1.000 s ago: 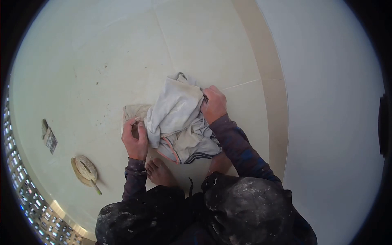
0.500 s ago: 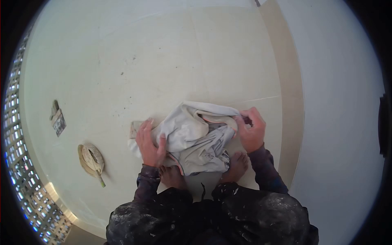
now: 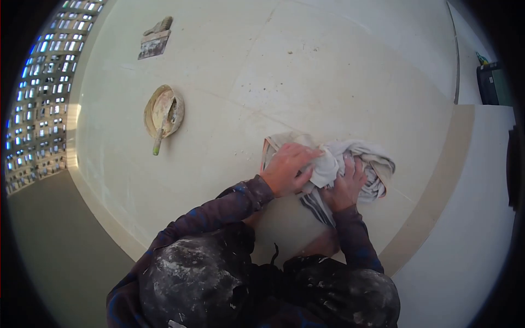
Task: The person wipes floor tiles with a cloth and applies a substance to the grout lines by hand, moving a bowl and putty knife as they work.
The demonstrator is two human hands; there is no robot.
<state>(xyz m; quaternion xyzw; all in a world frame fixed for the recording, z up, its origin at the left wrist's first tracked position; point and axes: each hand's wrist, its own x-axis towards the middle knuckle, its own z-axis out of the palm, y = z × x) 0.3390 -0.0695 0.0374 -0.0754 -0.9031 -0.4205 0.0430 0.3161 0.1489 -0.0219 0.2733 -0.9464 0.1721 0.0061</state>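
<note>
A crumpled white and grey cloth (image 3: pixel 376 164) with orange-edged seams lies bunched on the floor in front of my feet. My left hand (image 3: pixel 288 168) is on its left part, with fingers curled round a fold. On the middle of the cloth, my right hand (image 3: pixel 348 185) presses down with its fingers apart. Part of the cloth, with dark stripes (image 3: pixel 317 208), hangs toward my right foot.
A round bowl (image 3: pixel 149 117) with a green-tipped tool (image 3: pixel 158 139) stands on the tiled floor at left. Beyond it lie a wide scraper (image 3: pixel 154 45) and a brush (image 3: pixel 164 24). A lattice wall (image 3: pixel 41 104) runs along the left, a white surface (image 3: pixel 465 218) along the right.
The view has turned. The cloth is bunched tighter, and my hands are closer together on it. My right hand has let go of the edge it pinched and now lies on the cloth.
</note>
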